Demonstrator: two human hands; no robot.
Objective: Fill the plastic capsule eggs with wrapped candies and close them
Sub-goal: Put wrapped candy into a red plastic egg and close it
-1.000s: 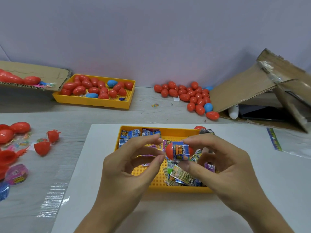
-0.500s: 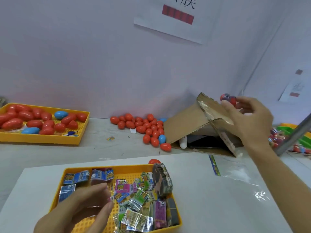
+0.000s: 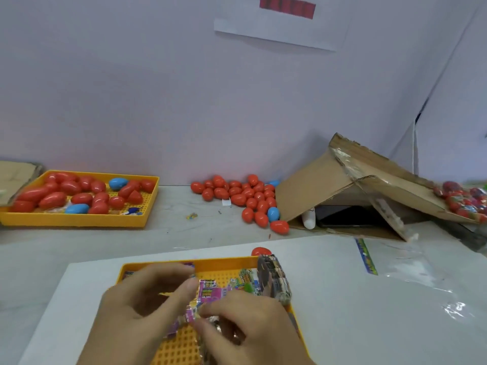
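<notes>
- Back from the cardboard box [image 3: 329,185], the right hand [image 3: 247,327] now sits over the near yellow tray [image 3: 226,266], its egg gone.
- Both hands pinch wrapped candies [image 3: 208,291]; the left hand [image 3: 142,304] curls beside it.
- Closed eggs [image 3: 245,196] lie heaped by the wall.

1. Your pale table [image 3: 184,233] carries a white board [image 3: 369,325] at 6 o'clock.
2. At 10 o'clock sits a yellow tray [image 3: 79,219].
3. Loose eggs [image 3: 245,196] lie at 12, a cardboard box [image 3: 316,188] at 2.
</notes>
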